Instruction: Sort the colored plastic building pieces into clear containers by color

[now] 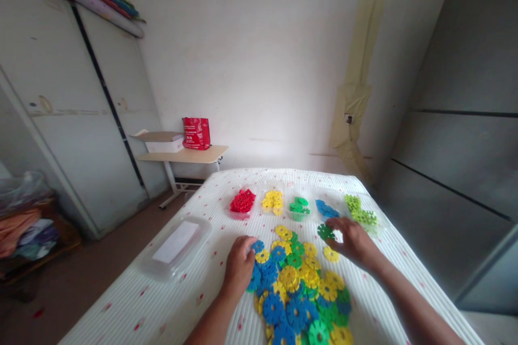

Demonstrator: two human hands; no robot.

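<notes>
A mixed heap of notched plastic snowflake discs [289,277] in blue, yellow and green covers the near middle of the table. My right hand [354,240] is raised at the heap's right side, with a green snowflake disc [325,232] pinched between thumb and fingers. A single yellow disc [331,254] lies just below that hand. At the heap's left edge, my left hand [239,265] is curled with its fingertips on a blue snowflake disc [258,247]. Part of its grip is hidden behind the hand's back.
Behind the heap stand clear tubs holding red pieces [243,201], yellow discs [272,201], green discs [299,206], blue discs [326,208] and lime pieces [360,210]. A clear lid [204,229] with white paper lies left. A red bag [196,133] sits on a side table.
</notes>
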